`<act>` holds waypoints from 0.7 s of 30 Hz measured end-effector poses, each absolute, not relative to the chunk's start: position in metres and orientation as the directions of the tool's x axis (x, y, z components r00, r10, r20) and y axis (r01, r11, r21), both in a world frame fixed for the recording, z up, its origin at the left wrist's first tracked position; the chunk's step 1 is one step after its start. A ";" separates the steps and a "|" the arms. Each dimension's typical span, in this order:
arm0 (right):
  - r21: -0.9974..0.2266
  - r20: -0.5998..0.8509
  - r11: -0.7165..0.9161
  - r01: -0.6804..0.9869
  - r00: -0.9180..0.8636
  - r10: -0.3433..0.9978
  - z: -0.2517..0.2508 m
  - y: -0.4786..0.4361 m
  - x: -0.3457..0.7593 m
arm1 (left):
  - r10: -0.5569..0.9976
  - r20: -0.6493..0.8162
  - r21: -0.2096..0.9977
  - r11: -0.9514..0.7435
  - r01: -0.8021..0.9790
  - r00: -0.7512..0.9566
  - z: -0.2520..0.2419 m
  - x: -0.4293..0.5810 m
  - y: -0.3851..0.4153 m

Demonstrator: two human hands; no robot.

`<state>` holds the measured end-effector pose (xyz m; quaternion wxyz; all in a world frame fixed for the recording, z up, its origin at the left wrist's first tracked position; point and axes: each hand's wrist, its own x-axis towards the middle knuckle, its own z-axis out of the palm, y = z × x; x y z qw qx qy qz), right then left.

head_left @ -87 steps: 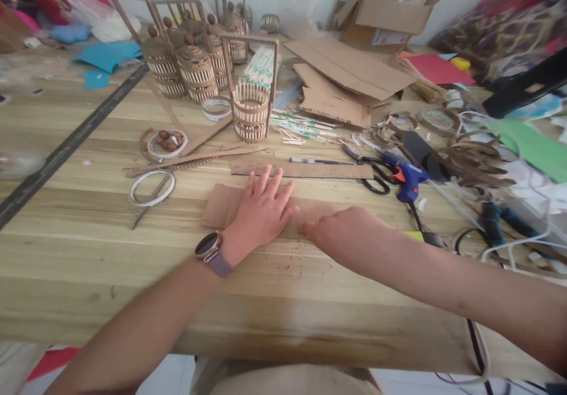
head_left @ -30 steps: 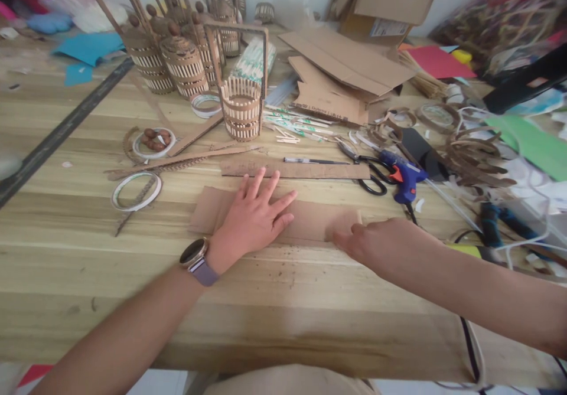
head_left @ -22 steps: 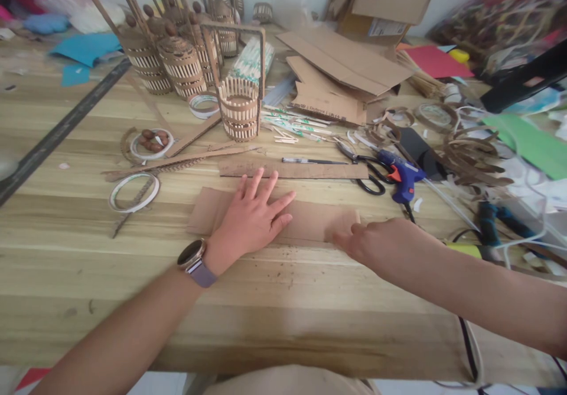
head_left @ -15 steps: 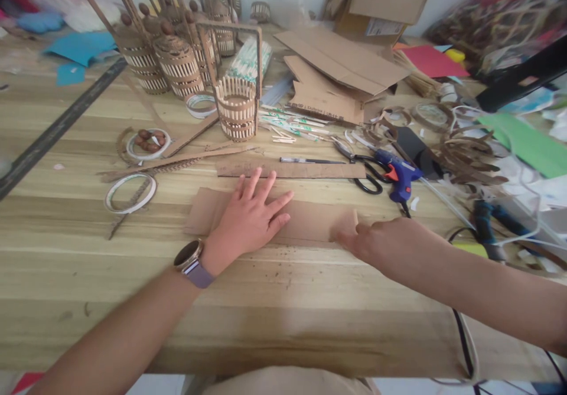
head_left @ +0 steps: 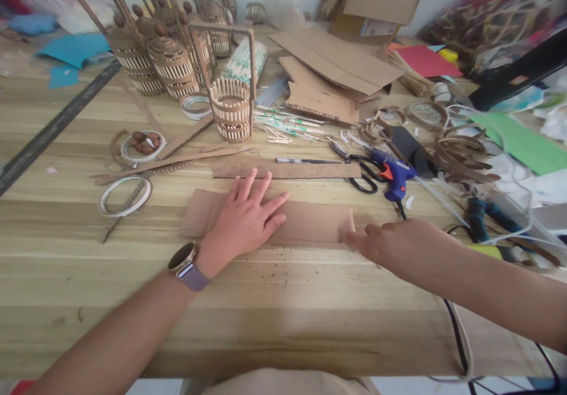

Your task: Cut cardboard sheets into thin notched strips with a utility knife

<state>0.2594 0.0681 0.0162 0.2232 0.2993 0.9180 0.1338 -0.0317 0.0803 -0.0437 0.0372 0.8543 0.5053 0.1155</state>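
A long brown cardboard strip (head_left: pixel 310 221) lies flat on the wooden table in front of me. My left hand (head_left: pixel 248 218), with a watch on its wrist, rests spread on the strip and presses its left half. At the strip's right end, my right hand (head_left: pixel 381 241) is closed, its fingertips pinching near the lower right corner. A pale raised edge shows beside those fingertips; exactly what they grip is partly hidden. Just beyond the left fingertips lies a narrower cardboard strip (head_left: pixel 287 170), with a pen (head_left: pixel 308 160) along its far edge.
Scissors (head_left: pixel 364 173) and a blue glue gun (head_left: pixel 396 173) lie at right, near curled cardboard strips (head_left: pixel 460 153). Behind stand a small stick basket (head_left: pixel 230 108) and several lidded ones (head_left: pixel 172 67). Tape rings (head_left: pixel 144 197), cardboard sheets (head_left: pixel 341 64) and dark crumbs surround the work.
The whole view has shifted slightly left. My right hand has moved a little to the right along the strip's end; my left hand stays pressed in place.
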 end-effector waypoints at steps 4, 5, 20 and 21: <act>0.363 -0.417 0.780 0.511 -0.659 0.626 0.019 0.069 0.262 | 0.870 0.165 0.174 -0.489 0.855 0.465 -0.043 -0.032 0.080; 0.354 -0.441 0.779 0.517 -0.642 0.627 0.019 0.070 0.262 | 0.869 0.164 0.170 -0.491 0.854 0.467 -0.043 -0.032 0.080; 0.293 -0.515 0.748 0.595 -0.561 0.648 0.024 0.068 0.271 | 0.865 0.173 0.144 -0.496 0.856 0.472 -0.041 -0.032 0.080; 0.297 -0.507 0.745 0.598 -0.562 0.653 0.024 0.067 0.272 | 0.864 0.172 0.141 -0.497 0.856 0.473 -0.041 -0.032 0.080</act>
